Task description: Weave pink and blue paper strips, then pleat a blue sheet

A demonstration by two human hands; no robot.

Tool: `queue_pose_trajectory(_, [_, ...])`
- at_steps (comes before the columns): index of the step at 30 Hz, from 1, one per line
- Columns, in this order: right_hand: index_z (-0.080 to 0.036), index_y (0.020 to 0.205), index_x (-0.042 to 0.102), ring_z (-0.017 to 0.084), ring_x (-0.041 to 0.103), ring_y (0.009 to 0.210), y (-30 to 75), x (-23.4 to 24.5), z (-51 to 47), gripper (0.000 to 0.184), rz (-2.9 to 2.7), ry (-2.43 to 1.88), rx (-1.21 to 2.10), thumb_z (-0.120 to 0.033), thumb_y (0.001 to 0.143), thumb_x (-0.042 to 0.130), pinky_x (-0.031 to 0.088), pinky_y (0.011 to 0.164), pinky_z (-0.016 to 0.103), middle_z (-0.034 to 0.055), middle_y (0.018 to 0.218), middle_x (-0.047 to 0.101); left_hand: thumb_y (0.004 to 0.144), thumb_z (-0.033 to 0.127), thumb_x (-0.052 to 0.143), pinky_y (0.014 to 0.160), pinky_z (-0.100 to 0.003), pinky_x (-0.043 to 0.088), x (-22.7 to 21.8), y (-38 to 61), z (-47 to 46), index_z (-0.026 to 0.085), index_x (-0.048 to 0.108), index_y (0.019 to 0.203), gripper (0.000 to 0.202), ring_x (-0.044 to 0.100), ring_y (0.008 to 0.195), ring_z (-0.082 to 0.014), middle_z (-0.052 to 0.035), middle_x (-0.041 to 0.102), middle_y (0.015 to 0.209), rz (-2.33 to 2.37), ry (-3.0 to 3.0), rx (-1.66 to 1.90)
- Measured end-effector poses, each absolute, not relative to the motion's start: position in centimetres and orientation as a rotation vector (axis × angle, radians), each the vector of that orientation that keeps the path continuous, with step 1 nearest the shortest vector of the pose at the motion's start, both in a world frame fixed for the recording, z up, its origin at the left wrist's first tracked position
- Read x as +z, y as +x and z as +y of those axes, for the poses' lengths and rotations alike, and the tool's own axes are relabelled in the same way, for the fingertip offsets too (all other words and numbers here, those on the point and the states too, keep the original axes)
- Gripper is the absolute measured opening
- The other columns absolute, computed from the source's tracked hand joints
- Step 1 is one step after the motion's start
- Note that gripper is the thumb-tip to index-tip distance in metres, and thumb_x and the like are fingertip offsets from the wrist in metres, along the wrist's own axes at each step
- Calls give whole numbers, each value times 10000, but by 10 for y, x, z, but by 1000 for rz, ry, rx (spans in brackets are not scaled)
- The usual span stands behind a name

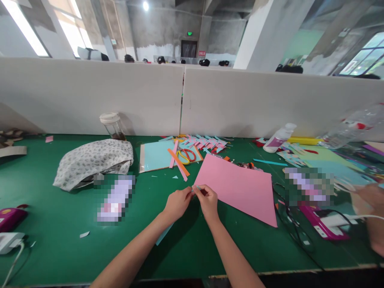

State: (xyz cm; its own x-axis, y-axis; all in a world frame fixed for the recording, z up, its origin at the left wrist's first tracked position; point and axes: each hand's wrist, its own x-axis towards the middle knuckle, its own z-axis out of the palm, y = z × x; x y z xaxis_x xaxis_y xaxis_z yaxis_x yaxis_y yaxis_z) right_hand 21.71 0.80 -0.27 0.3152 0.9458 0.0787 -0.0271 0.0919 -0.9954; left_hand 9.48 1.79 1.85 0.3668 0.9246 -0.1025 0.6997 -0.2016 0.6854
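Observation:
My left hand point(177, 203) and my right hand point(207, 200) meet above the green table point(60, 224), fingers pinched together on a narrow light-blue paper strip point(196, 187). More of the blue strip point(163, 236) hangs down below my left wrist. A large pink paper sheet point(240, 188) lies flat just right of my hands. Behind them rest loose pink and orange strips point(179, 163), a light-blue sheet point(157, 156) and scissors with red and yellow handles point(186, 155).
A floral cloth bag point(93, 162) and a clear jar point(112, 125) sit at the left. A white bottle point(279, 138), coloured paper scraps, a magenta device point(321, 226) with black cables lie at the right. Another person's hand point(370, 200) shows at the far right. White partitions point(270, 100) back the table.

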Motion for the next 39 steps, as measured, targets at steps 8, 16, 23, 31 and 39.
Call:
queue_pose_trajectory(8, [-174, 738, 601, 125, 498, 552, 244, -8, 21, 344, -673, -1302, 764, -516, 705, 625, 457, 577, 281, -13, 593, 547, 869, 463, 401, 519, -207, 307, 14, 62, 5, 199, 566, 657, 376, 467, 428, -117, 45, 517, 420, 1259, 1954, 429])
queue_pose_trajectory(16, [-154, 686, 689, 175, 570, 562, 216, -8, 12, 343, -917, -1238, 1075, -423, 503, 797, 469, 551, 304, 27, 591, 635, 870, 514, 359, 478, -196, 326, 7, 60, 5, 185, 601, 708, 440, 441, 372, -99, 63, 445, 376, 1202, 1776, 551])
queue_pose_trajectory(23, [-154, 796, 692, 190, 599, 640, 230, -9, 17, 382, -830, -1252, 980, -503, 639, 692, 490, 638, 342, 50, 688, 674, 866, 511, 368, 339, -166, 302, -1, 59, 15, 162, 594, 941, 423, 448, 308, -67, 23, 623, 570, 1089, 1589, 637])
queue_pose_trajectory(31, [-175, 694, 710, 189, 616, 595, 217, -5, 11, 217, -983, -1205, 1119, -371, 609, 753, 514, 624, 339, 27, 616, 668, 821, 511, 475, 316, -148, 292, -8, 60, 19, 132, 617, 794, 406, 433, 291, -61, 27, 561, 460, 1073, 1482, 707])
queue_pose_trajectory(39, [-176, 776, 702, 197, 634, 619, 222, -12, 15, 278, -967, -1257, 1110, -395, 610, 746, 524, 636, 339, 26, 650, 681, 863, 501, 393, 386, -162, 364, -15, 61, 21, 132, 590, 804, 423, 525, 391, -83, -5, 612, 548, 1089, 1454, 788])
